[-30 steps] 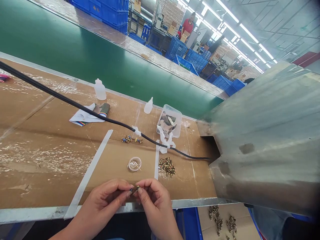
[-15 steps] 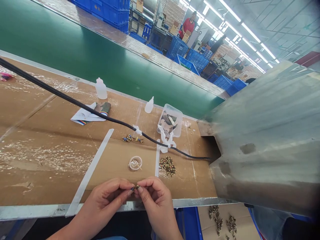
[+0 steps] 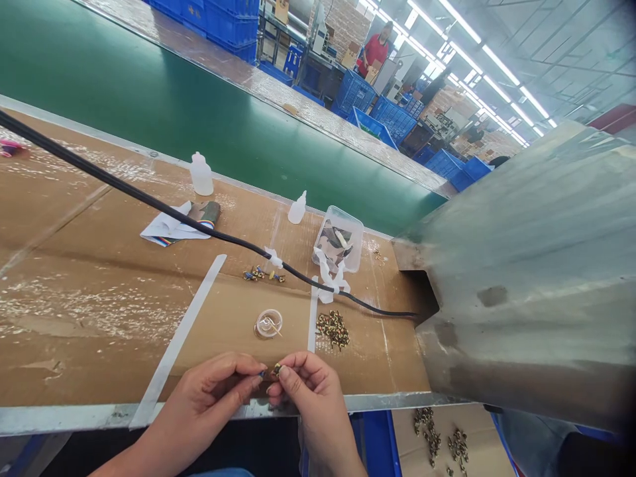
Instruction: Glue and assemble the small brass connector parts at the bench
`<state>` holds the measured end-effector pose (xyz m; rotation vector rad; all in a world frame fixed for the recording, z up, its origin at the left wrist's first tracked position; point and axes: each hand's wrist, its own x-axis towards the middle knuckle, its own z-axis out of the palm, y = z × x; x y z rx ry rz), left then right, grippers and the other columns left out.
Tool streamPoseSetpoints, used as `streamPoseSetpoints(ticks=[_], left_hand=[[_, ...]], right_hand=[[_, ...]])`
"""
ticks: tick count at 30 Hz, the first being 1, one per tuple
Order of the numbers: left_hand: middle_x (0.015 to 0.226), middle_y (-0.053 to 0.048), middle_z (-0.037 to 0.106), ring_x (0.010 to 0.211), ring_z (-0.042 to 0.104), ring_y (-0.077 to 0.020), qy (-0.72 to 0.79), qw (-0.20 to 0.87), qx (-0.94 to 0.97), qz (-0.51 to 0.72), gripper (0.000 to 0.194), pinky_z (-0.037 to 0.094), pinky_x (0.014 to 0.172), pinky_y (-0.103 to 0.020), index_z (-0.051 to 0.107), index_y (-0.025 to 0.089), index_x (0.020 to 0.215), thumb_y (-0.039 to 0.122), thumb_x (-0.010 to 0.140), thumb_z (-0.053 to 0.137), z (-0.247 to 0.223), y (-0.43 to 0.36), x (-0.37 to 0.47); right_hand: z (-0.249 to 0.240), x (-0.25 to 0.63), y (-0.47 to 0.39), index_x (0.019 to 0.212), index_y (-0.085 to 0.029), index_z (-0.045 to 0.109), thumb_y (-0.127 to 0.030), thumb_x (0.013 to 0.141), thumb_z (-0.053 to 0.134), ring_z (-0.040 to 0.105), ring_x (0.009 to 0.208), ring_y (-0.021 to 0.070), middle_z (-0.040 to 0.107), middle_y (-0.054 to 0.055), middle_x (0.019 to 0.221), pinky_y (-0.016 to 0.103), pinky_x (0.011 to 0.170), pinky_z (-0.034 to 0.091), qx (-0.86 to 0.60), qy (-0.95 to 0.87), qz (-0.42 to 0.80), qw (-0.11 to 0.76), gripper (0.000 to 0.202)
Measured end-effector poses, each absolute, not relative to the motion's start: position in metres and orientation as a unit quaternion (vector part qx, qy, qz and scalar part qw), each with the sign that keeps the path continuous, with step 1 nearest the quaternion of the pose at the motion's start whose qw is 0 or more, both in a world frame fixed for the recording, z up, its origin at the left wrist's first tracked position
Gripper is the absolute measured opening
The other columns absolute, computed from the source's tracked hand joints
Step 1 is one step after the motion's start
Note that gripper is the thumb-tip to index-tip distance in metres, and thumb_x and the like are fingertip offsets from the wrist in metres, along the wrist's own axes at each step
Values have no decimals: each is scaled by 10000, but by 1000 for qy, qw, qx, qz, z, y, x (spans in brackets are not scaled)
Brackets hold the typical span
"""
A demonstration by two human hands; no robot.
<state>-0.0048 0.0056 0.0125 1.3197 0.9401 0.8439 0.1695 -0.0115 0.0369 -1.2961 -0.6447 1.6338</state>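
Note:
My left hand (image 3: 211,394) pinches a small blue-tipped piece (image 3: 262,373) between thumb and index finger. Beside it, my right hand (image 3: 315,401) grips a small dark-and-gold part (image 3: 276,370), its thumb and forefinger closed on it. A narrow gap shows between the two pieces; both are too small to name. Just beyond my fingers stands a round clear cup (image 3: 259,328) with a thin stick (image 3: 272,326) in it. To its right lies a pile of small dark-and-gold parts (image 3: 334,330). Farther back is a short row of similar parts with blue bits (image 3: 256,273).
A black cable (image 3: 228,240) crosses above the cardboard-covered bench. Two white bottles (image 3: 201,175), a folded cloth (image 3: 173,225) and a clear plastic box (image 3: 358,232) stand behind. A green conveyor belt (image 3: 209,119) runs beyond; a metal housing (image 3: 527,285) blocks the right. A person (image 3: 375,50) stands far off.
My right hand has drawn slightly right with its part, so a gap now shows between it and the blue-tipped piece. My left hand has hardly moved.

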Motion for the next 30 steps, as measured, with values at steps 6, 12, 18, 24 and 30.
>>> streamPoseSetpoints(ticks=[6, 12, 18, 24, 30], left_hand=[[864, -47, 698, 801, 674, -201, 413, 604, 578, 362, 130, 559, 734, -279, 673, 217, 930, 279, 913, 560, 9, 5, -6], [859, -42, 698, 798, 666, -196, 406, 607, 579, 362, 122, 552, 737, -281, 673, 220, 923, 276, 910, 565, 14, 7, -4], [839, -42, 700, 791, 660, -197, 411, 604, 581, 359, 138, 542, 739, -284, 682, 216, 906, 279, 909, 559, 18, 7, -4], [845, -32, 701, 792, 665, -191, 412, 602, 581, 360, 126, 540, 738, -272, 679, 227, 918, 274, 909, 563, 17, 7, -4], [840, -28, 700, 784, 671, -186, 403, 620, 565, 365, 133, 546, 725, -261, 683, 230, 918, 272, 916, 557, 18, 6, -4]], right_hand=[[40, 169, -11, 826, -136, 661, -414, 736, 783, 631, 538, 90, 688, 15, 618, 196, 586, 502, -524, -259, 663, 468, 317], [40, 169, -12, 823, -141, 654, -429, 752, 765, 621, 558, 83, 668, 3, 628, 185, 584, 493, -525, -287, 655, 462, 316], [39, 168, -14, 812, -140, 651, -413, 766, 756, 609, 554, 88, 656, 4, 617, 203, 593, 497, -524, -297, 657, 454, 296], [38, 169, -14, 840, -144, 649, -418, 791, 732, 610, 564, 87, 666, 4, 628, 199, 601, 481, -527, -317, 647, 450, 291], [36, 169, -13, 864, -145, 645, -406, 769, 755, 618, 569, 93, 674, 4, 630, 210, 614, 483, -526, -298, 650, 461, 299]])
